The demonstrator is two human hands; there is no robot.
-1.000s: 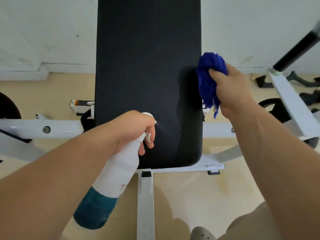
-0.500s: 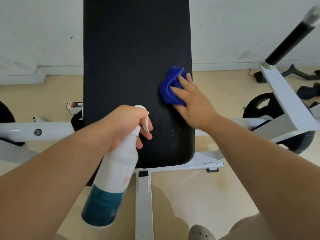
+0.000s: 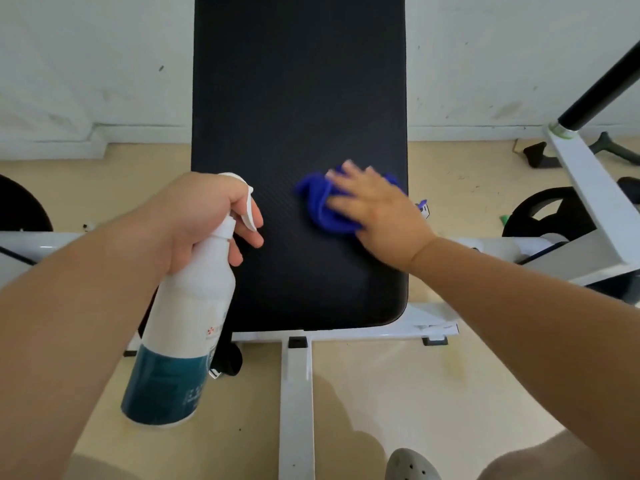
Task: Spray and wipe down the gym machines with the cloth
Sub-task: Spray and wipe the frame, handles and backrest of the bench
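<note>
Pressing my right hand (image 3: 377, 213) flat, fingers straight, I pin the blue cloth (image 3: 320, 206) against the black bench pad (image 3: 298, 98) near its right edge. My left hand (image 3: 201, 216) is wrapped round the neck of the white-and-teal spray bottle (image 3: 187, 323), fingers curled at the trigger (image 3: 247, 209), over the pad's left edge above the white frame (image 3: 296, 393).
</note>
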